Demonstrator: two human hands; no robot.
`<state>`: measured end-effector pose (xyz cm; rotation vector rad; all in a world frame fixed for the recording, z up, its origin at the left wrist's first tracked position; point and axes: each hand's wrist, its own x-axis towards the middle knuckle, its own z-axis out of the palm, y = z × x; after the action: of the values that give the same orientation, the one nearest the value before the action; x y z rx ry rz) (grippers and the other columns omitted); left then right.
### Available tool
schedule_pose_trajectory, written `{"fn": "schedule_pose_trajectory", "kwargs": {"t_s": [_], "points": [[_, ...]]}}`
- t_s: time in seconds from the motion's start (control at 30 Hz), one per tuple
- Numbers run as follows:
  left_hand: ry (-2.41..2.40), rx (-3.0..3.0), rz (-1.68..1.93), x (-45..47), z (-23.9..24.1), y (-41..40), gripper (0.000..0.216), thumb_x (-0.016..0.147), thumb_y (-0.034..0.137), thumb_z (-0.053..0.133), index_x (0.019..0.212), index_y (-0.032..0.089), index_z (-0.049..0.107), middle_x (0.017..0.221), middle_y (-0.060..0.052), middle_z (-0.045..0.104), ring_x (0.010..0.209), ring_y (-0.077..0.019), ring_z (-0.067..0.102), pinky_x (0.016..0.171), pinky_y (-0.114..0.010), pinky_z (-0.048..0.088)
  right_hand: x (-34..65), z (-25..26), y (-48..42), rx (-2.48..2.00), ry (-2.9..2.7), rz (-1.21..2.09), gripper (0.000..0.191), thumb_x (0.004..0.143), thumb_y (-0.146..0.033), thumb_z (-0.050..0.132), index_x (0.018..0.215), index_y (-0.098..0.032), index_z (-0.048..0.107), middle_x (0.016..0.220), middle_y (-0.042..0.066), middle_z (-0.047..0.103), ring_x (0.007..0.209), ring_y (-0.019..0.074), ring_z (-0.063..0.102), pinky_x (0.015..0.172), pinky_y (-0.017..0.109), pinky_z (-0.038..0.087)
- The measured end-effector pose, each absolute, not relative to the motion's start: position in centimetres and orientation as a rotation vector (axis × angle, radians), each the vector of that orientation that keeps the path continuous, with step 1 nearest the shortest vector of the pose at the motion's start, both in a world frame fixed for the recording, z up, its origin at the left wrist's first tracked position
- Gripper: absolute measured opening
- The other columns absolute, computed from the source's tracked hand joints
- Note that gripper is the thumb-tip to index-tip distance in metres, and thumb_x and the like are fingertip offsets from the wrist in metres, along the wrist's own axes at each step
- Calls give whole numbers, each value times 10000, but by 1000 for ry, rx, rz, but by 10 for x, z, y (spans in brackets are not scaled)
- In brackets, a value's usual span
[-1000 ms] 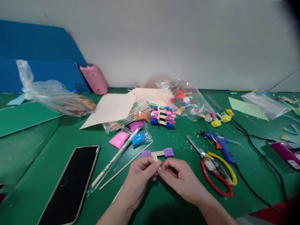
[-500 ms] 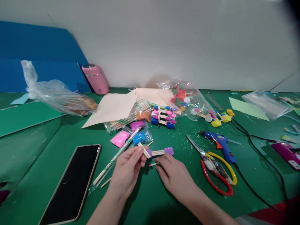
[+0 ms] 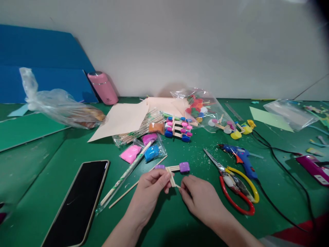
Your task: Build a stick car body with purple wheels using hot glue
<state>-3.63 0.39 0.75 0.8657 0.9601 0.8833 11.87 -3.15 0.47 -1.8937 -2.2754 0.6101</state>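
My left hand [image 3: 154, 187] is closed on a few short wooden sticks [image 3: 170, 177], pinched between thumb and fingers and standing up at a slant. Close by on the right, my right hand [image 3: 197, 195] pinches one thin short stick [image 3: 177, 186], its tip at the lower end of the sticks in the left hand; whether they touch I cannot tell. Just behind both hands lies a small piece of parallel sticks with purple clay blocks [image 3: 184, 167] at its ends, partly hidden by the left hand. A long thin skewer [image 3: 128, 190] lies left of my left hand.
Scissors [image 3: 231, 181] and a blue glue gun [image 3: 240, 157] with its black cable lie to the right. A phone [image 3: 77, 202] is at left, beside wrapped chopsticks [image 3: 125, 175]. Behind are clay packets [image 3: 131, 153], finished stick-and-clay pieces [image 3: 178, 128] and a pink flask [image 3: 102, 87].
My left hand has moved right with its sticks, uncovering more of the long skewer. The stick in my right hand has come up to the bundle's lower end.
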Motion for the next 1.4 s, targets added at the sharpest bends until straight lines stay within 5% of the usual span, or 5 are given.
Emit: {"fn": "schedule_pose_trajectory", "kwargs": {"t_s": [0.2, 0.5, 0.67, 1.07, 1.4], "points": [[964, 865, 852, -34, 6, 3, 200, 740, 268, 619, 598, 127, 611, 567, 0, 540, 517, -83, 435, 510, -200, 346, 151, 12, -36, -1846, -1913, 643, 125, 840, -254, 455, 771, -206, 547, 635, -10, 560, 554, 137, 520, 524, 233, 388], [958, 848, 829, -34, 8, 2, 175, 739, 258, 616, 625, 125, 620, 594, -12, 553, 529, -88, 439, 513, -205, 354, 290, -19, -29, -2283, -1375, -100, 390, 691, -375, 516, 1007, -147, 540, 936, 127, 576, 815, 276, 557, 639, 367, 454], [957, 843, 847, -33, 7, 4, 188, 728, 270, 625, 610, 123, 620, 576, -12, 552, 514, -87, 441, 508, -209, 350, 310, -35, -30, -2366, -1415, 29, 450, 650, -342, 506, 1037, -113, 513, 963, 148, 566, 865, 285, 549, 727, 390, 446], [951, 795, 838, -33, 6, 1, 196, 719, 278, 637, 605, 121, 609, 565, -9, 556, 505, -84, 445, 513, -213, 348, 318, -14, -25, -2434, -1109, 364, 320, 598, -427, 519, 785, -172, 574, 675, 103, 614, 652, 320, 579, 580, 417, 436], [921, 684, 849, -31, 8, 4, 173, 678, 251, 672, 587, 128, 593, 541, -5, 569, 493, -80, 445, 492, -195, 345, 229, 33, -45, -1499, -994, 1392, 320, 724, -360, 582, 965, -153, 549, 510, -18, 499, 475, 143, 461, 441, 246, 358]]}}
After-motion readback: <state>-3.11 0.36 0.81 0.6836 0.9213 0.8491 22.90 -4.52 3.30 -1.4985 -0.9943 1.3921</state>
